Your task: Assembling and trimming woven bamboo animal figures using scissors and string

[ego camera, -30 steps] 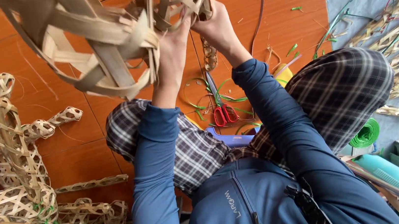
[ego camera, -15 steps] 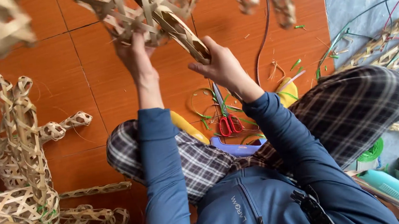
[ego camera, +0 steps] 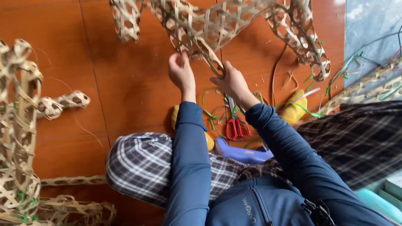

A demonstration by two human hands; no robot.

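I hold a large open-weave bamboo lattice piece [ego camera: 230,15] up over the orange tiled floor [ego camera: 123,86]. My left hand [ego camera: 181,72] grips its lower edge near the middle. My right hand [ego camera: 231,81] pinches a flat bamboo strip [ego camera: 211,59] that sticks out of the same edge. Both arms are in blue sleeves, above knees in checked trousers [ego camera: 142,166]. Red-handled scissors [ego camera: 235,124] lie on the floor just below my right hand.
A heap of woven bamboo shapes [ego camera: 5,148] fills the left side. More woven strips and coloured wires [ego camera: 391,73] lie at the right on a grey floor. Yellow slippers [ego camera: 294,110] and green ties sit near the scissors. A teal object [ego camera: 380,206] is at bottom right.
The lattice piece has moved away from the camera and spread out, so more of it shows. My hands have shifted lower in view and closer together on its bottom edge.
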